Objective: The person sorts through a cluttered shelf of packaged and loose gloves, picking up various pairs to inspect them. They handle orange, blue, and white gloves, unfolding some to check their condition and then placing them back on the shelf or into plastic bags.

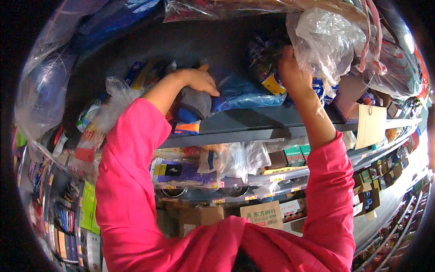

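My left hand (201, 81) reaches over the upper shelf with its palm down, above a grey and blue bundle (195, 102) that looks like work gloves. An orange knitted cuff (187, 128) with a blue edge sticks out below the bundle. Its curled fingers are partly hidden, so a grip does not show. Deeper on the right, my right hand (295, 69) is beside dark blue packaged goods (263, 56) with a yellow label (274, 83). Shadow and a clear plastic bag (328, 40) hide its fingertips. Between both hands lies a blue plastic bag (244, 93).
The grey shelf's front edge (234, 136) runs below my forearms. Lower shelves hold bagged white socks (238, 158) and green boxes (289, 156). A cardboard tag (371, 125) hangs at right. Plastic-wrapped goods (390, 68) overhang the upper right. A cardboard carton (261, 214) stands low down.
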Demonstrator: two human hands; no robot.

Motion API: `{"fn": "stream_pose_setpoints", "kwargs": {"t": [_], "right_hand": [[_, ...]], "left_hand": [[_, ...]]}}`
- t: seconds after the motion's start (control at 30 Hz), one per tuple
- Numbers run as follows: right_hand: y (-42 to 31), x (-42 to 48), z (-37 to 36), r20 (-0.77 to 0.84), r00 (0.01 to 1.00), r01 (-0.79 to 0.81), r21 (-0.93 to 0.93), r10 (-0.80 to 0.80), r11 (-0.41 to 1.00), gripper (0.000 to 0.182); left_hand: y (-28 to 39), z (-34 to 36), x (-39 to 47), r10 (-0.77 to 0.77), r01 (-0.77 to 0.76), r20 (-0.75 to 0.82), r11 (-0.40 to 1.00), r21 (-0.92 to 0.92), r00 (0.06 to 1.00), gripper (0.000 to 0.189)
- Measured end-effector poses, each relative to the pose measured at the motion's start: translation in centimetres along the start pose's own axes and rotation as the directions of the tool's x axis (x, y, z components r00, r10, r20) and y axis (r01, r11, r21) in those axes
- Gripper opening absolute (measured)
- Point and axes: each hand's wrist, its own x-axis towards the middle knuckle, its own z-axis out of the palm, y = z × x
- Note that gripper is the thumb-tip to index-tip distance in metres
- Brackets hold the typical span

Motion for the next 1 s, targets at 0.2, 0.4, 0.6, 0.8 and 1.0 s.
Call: {"fn": "stream_pose_setpoints", "kwargs": {"t": [0.2,0.4,0.6,0.8,1.0], "right_hand": [[-7.9,-1.1,-1.6,0.005,0.950,0.308,0.132,-0.311,0.942,0.040],[-11.5,-0.9,9.7,0.392,0.891,0.136,0.253,-0.231,0.958,0.040],[-11.1,-1.0,13.9,0.864,0.355,0.027,0.373,-0.358,0.927,0.054],[-10.4,-0.6,12.5,0.862,0.399,0.142,0.279,-0.313,0.950,0.052],[-14.4,-1.7,10.7,0.655,0.706,0.024,0.359,-0.270,0.933,0.035]], "left_hand": [[-2.1,1.8,-2.1,-0.224,0.260,-0.300,0.961,0.088,0.927,0.069],[-4.2,3.8,0.4,-0.509,0.513,-0.387,0.853,-0.101,0.769,0.079],[-3.7,3.9,-1.8,-0.601,0.610,-0.501,0.774,-0.170,0.623,0.074],[-2.0,1.7,-7.5,-0.422,0.294,-0.678,0.907,-0.303,0.602,0.036],[-2.0,3.0,-14.1,-0.354,-0.107,-0.923,0.922,-0.372,0.152,0.032]]}}
